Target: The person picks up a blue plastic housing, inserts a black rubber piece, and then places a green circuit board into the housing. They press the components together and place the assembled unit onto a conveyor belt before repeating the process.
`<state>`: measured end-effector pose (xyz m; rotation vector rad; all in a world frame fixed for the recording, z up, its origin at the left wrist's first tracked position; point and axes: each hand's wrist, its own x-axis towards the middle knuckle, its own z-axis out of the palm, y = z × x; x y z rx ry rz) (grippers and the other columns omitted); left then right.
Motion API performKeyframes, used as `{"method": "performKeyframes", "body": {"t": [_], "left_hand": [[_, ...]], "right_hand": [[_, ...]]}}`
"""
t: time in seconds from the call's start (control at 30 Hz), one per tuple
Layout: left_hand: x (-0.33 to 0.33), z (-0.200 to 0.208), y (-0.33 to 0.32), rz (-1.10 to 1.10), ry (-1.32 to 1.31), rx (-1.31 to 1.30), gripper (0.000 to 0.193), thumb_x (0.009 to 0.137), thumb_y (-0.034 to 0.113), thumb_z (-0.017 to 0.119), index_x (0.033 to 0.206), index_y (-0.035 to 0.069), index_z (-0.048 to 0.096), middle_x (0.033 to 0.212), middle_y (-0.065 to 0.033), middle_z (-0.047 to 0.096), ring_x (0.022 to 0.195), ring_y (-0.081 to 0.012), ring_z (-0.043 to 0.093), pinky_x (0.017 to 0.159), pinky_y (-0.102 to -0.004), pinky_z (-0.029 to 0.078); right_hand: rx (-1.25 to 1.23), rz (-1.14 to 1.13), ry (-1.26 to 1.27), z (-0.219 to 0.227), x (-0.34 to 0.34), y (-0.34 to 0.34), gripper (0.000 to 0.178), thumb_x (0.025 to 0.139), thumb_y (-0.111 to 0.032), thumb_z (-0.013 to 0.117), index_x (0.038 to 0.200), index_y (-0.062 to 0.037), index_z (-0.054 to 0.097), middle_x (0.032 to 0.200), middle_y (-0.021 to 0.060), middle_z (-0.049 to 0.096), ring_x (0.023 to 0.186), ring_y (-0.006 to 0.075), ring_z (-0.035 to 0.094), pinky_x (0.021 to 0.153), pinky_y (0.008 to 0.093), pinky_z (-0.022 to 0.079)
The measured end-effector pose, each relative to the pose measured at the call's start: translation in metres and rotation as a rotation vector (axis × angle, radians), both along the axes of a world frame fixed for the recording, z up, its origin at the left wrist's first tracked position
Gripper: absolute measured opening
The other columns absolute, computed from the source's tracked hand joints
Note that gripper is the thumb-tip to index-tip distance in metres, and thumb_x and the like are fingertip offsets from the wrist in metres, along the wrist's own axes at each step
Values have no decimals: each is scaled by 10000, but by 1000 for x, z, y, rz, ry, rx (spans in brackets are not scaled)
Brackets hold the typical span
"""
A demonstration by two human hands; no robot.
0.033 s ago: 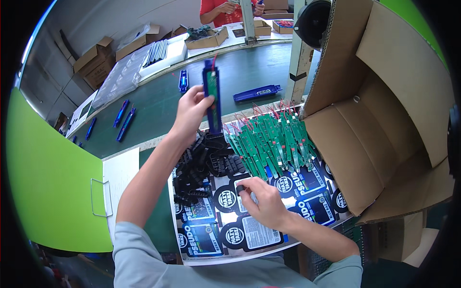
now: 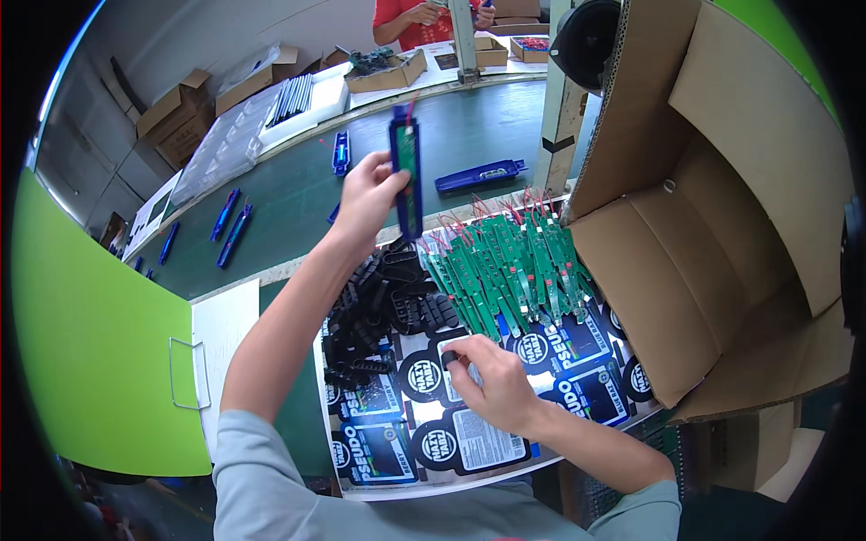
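My left hand (image 2: 368, 200) is raised over the far side of the work surface, closed around a long blue plastic housing (image 2: 410, 209). The housing stands nearly upright, with a green circuit board (image 2: 405, 149) inside and a red wire at its top. Lower and to the right, my right hand (image 2: 494, 383) pinches a small black part (image 2: 448, 358) between thumb and fingers, above a printed sheet (image 2: 492, 442). Between the hands lies a pile of black plastic pieces (image 2: 379, 307). Green circuit boards with red wires (image 2: 505, 261) are spread to its right.
Several blue housings (image 2: 236, 236) lie on the dark green belt (image 2: 298, 216), another (image 2: 481, 176) beyond the boards. A large open carton (image 2: 667, 270) stands at right, beside a pale post (image 2: 559, 135). A green panel (image 2: 108, 343) curves at left. Across the belt, a person in red (image 2: 424, 34) handles things.
My left hand has shifted slightly right with the blue housing, uncovering a bit of another blue housing on the belt. My right hand stays nearly where it was.
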<state>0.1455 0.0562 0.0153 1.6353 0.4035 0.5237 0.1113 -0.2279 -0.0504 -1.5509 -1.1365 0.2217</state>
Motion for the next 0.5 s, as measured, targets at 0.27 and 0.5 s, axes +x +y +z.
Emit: {"method": "performKeyframes", "body": {"t": [0.27,0.5], "left_hand": [[173,-40,16,78,150,154,378,865,72,709,1218,-44,638,951,-90,707,818,-146,640,752,-303,500],[268,-61,-23,73,275,184,368,738,125,750,1088,13,757,1094,-211,736,1070,-284,711,958,-364,534]], "right_hand": [[45,-24,-92,-3,2,1,300,816,41,685,1110,17,629,949,166,658,799,314,667,702,394,553],[-13,11,-149,-2,7,1,297,765,31,721,1056,27,661,892,145,672,760,312,665,677,391,556]]}}
